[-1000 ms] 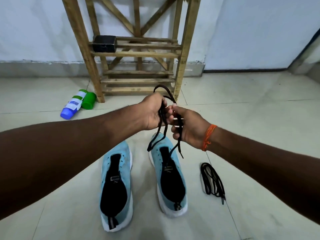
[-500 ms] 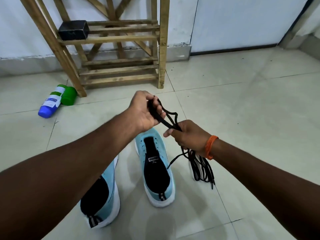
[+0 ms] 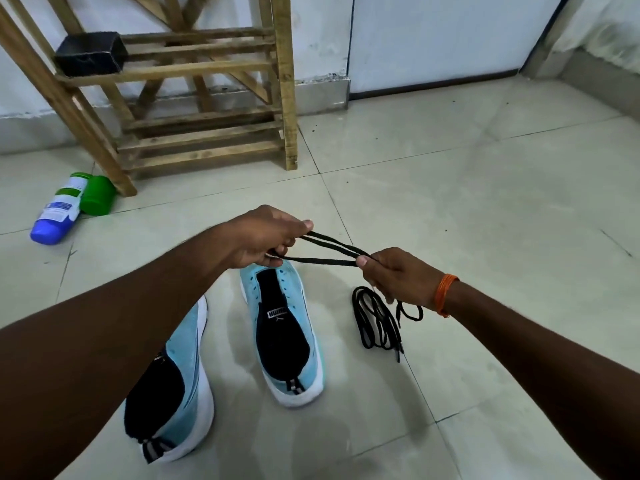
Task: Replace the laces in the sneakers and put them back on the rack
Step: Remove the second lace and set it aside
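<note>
Two light-blue sneakers with black tongues and no laces stand on the tiled floor, the left sneaker (image 3: pixel 188 372) partly behind my forearm and the right sneaker (image 3: pixel 287 334) in the middle. My left hand (image 3: pixel 266 237) and my right hand (image 3: pixel 394 275) both pinch one black lace (image 3: pixel 329 252), folded double and stretched taut between them above the right sneaker's toe. Its loose end hangs below my right hand. A second black lace (image 3: pixel 375 323) lies bundled on the floor right of the sneakers.
A wooden shoe rack (image 3: pixel 207 98) stands against the wall at the back, with a black box (image 3: pixel 90 53) on its upper shelf. A blue and white bottle (image 3: pixel 59 213) and a green tub (image 3: pixel 98 195) lie by the rack's left leg. Open tiles spread to the right.
My hands have moved apart, so the folded lace now runs taut between them instead of hanging in loops. The view has shifted down and to the right.
</note>
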